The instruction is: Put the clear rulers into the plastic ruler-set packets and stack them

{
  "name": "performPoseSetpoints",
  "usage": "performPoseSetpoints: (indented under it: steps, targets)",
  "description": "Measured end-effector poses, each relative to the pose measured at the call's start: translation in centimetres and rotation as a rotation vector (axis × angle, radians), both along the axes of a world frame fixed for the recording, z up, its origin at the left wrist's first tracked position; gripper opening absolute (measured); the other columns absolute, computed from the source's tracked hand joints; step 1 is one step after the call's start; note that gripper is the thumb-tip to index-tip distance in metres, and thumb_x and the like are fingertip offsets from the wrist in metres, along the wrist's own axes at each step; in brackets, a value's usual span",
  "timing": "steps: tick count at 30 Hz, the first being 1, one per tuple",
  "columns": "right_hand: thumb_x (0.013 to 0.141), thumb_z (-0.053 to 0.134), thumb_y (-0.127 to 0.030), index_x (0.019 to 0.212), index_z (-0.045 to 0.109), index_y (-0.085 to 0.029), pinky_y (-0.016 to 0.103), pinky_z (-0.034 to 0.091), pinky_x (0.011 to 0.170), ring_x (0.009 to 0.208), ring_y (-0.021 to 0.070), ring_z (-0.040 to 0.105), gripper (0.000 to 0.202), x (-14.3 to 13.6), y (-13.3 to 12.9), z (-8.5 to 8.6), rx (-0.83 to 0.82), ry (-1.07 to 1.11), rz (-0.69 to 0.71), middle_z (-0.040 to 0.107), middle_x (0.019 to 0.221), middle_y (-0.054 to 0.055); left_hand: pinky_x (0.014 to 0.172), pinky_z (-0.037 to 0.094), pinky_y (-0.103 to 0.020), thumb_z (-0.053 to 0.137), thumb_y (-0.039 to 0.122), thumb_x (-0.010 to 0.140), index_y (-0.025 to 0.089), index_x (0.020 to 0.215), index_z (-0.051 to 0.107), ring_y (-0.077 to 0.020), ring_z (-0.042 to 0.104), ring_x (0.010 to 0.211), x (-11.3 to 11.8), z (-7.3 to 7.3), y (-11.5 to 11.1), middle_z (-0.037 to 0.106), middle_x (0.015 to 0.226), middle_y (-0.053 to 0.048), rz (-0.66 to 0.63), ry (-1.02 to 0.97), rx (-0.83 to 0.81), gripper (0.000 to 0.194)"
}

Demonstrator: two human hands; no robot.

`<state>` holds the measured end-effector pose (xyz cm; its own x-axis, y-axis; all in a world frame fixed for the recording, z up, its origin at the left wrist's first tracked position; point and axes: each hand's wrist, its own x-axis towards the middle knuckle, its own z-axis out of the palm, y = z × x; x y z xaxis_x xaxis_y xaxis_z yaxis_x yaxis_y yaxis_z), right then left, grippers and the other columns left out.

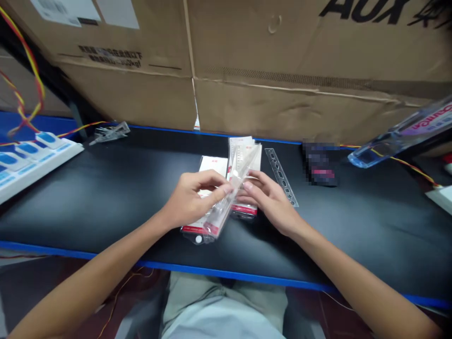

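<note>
My left hand (192, 197) and my right hand (271, 200) meet over the middle of the black table (106, 188). Together they pinch a clear plastic ruler pack (229, 197) with a red end, tilted from upper right to lower left. Under it lie two more flat packs: a white one with red trim (213, 165) beneath my left hand and a clear one (243, 146) beneath my right. A clear stencil ruler (280, 175) lies loose on the table just right of my right hand.
Large cardboard boxes (282, 66) stand along the table's back edge. A white and blue device (31, 157) with red and yellow wires sits at the left. Small clear plastic parts (111, 133) lie at back left, a clear packaged item (402, 134) at right.
</note>
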<state>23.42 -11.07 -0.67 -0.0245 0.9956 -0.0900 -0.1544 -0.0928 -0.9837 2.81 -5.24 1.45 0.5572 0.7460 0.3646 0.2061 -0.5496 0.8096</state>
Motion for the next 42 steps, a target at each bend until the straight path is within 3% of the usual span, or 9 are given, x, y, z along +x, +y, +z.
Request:
performPoseSetpoints:
  steps: [3,5,16,20,27,30,35,39,42]
  targets:
    - [0.086,0.077,-0.043,0.122,0.068,-0.025,0.036,0.062,0.078,0.090,0.0213,0.073,0.041,0.2,0.3,-0.3,-0.064,0.080,0.055,0.076,0.111,0.007,0.093,0.058,-0.030,0.064,0.023,0.096,0.020,0.102,0.076,-0.0194,0.074,0.101,0.4,-0.4,-0.5,0.080,0.107,-0.004,-0.294,0.112,0.018,0.014]
    - [0.085,0.079,-0.041,0.120,0.071,-0.024,0.033,0.060,0.069,0.078,0.0189,0.072,0.040,0.6,0.5,-0.4,-0.078,0.119,0.044,0.078,0.105,0.006,0.101,0.056,-0.033,0.063,0.021,0.095,0.021,0.099,0.076,-0.0213,0.073,0.110,0.5,-0.7,-0.7,0.080,0.111,-0.005,-0.325,0.090,0.051,0.013]
    - [0.086,0.076,-0.032,0.109,0.073,-0.021,0.036,0.060,0.080,0.091,0.0223,0.074,0.025,2.3,1.2,0.0,-0.051,0.097,-0.106,0.078,0.110,0.008,0.086,0.054,-0.031,0.069,0.022,0.088,0.020,0.092,0.075,-0.0190,0.072,0.093,-0.4,-0.3,1.0,0.078,0.099,-0.002,0.159,0.113,0.087,0.008]
    - [0.087,0.073,-0.034,0.119,0.068,-0.022,0.037,0.057,0.085,0.098,0.0227,0.071,0.035,3.4,2.1,-0.8,0.089,-0.203,-0.190,0.075,0.115,0.008,0.080,0.053,-0.030,0.066,0.024,0.089,0.020,0.094,0.073,-0.0182,0.070,0.088,-0.5,-0.8,1.2,0.078,0.097,-0.001,0.103,0.259,0.081,0.010]
    - [0.088,0.070,-0.044,0.135,0.063,-0.020,0.036,0.054,0.067,0.067,0.0149,0.058,0.053,4.8,2.9,-2.4,0.216,-0.818,-0.236,0.060,0.113,0.009,0.093,0.051,-0.035,0.061,0.024,0.094,0.019,0.106,0.069,-0.0227,0.067,0.103,-0.2,-2.5,0.7,0.073,0.108,-0.007,-0.187,0.353,0.284,0.015]
    - [0.094,0.061,-0.049,0.146,0.053,-0.016,0.038,0.056,0.073,0.076,0.0186,0.063,0.063,5.4,2.9,-2.2,0.289,-0.981,-0.265,0.060,0.118,0.012,0.093,0.050,-0.036,0.061,0.025,0.095,0.020,0.106,0.069,-0.0224,0.067,0.101,0.0,-2.6,0.6,0.074,0.106,-0.006,-0.252,0.372,0.305,0.014]
    - [0.093,0.060,-0.038,0.131,0.067,-0.014,0.046,0.052,0.094,0.112,0.0324,0.063,0.045,8.1,3.5,-1.9,0.263,-1.287,-0.239,0.066,0.124,0.017,0.090,0.051,-0.036,0.059,0.028,0.095,0.020,0.098,0.070,-0.0215,0.070,0.096,-0.3,-2.1,1.1,0.076,0.100,-0.004,-0.092,0.353,0.277,0.014]
    - [0.086,0.065,-0.032,0.112,0.075,-0.016,0.041,0.054,0.080,0.091,0.0289,0.069,0.032,9.5,3.7,-1.7,0.170,-1.318,-0.233,0.075,0.100,0.012,0.092,0.050,-0.040,0.062,0.045,0.091,0.022,0.115,0.068,-0.0294,0.066,0.113,-1.6,-1.7,2.6,0.072,0.122,-0.008,0.040,0.592,0.236,0.034]
    - [0.083,0.066,-0.030,0.111,0.075,-0.016,0.039,0.053,0.075,0.083,0.0277,0.070,0.032,9.5,3.6,-1.3,0.121,-1.332,-0.266,0.076,0.090,0.009,0.084,0.049,-0.040,0.062,0.051,0.088,0.022,0.106,0.070,-0.0324,0.066,0.107,-2.6,-1.7,3.7,0.073,0.116,-0.008,0.133,0.720,0.226,0.034]
